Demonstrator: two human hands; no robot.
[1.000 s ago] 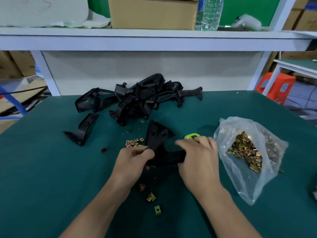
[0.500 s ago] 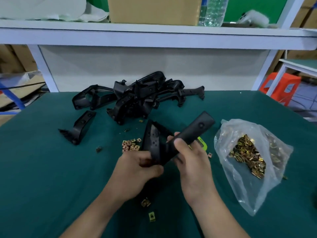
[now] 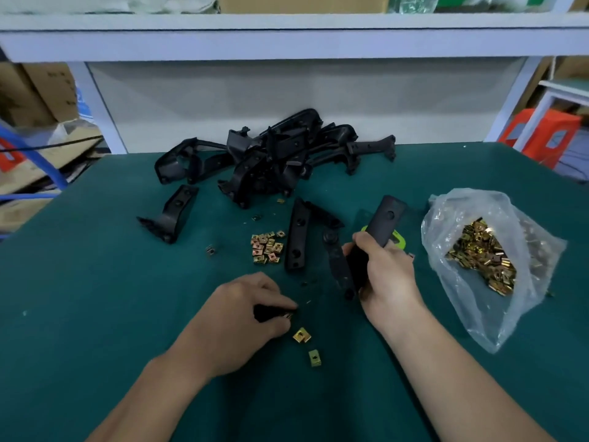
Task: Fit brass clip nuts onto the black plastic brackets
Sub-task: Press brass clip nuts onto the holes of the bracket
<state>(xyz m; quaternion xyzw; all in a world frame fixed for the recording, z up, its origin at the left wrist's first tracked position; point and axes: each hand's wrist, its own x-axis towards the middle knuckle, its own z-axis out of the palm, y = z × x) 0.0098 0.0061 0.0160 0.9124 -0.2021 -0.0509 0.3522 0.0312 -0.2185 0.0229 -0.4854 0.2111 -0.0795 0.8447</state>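
Observation:
My right hand [image 3: 387,275] grips a black plastic bracket [image 3: 384,223] by one arm and holds it upright above the green mat. My left hand [image 3: 245,311] is down on the mat, its fingertips pinching a brass clip nut [image 3: 288,315]. Two more loose clip nuts [image 3: 302,335] lie just right of that hand. A small heap of brass nuts [image 3: 267,247] sits left of the bracket. A clear plastic bag of brass nuts [image 3: 481,260] lies at the right.
A tangled pile of black brackets [image 3: 274,154] lies at the back of the green table [image 3: 95,314]. One single bracket [image 3: 170,215] lies at the left. A green object [image 3: 398,242] shows behind the held bracket. A white shelf [image 3: 287,36] overhangs the back.
My left hand let go of the bracket and dropped to the mat onto a clip nut. My right hand alone now holds the bracket, shifted slightly right.

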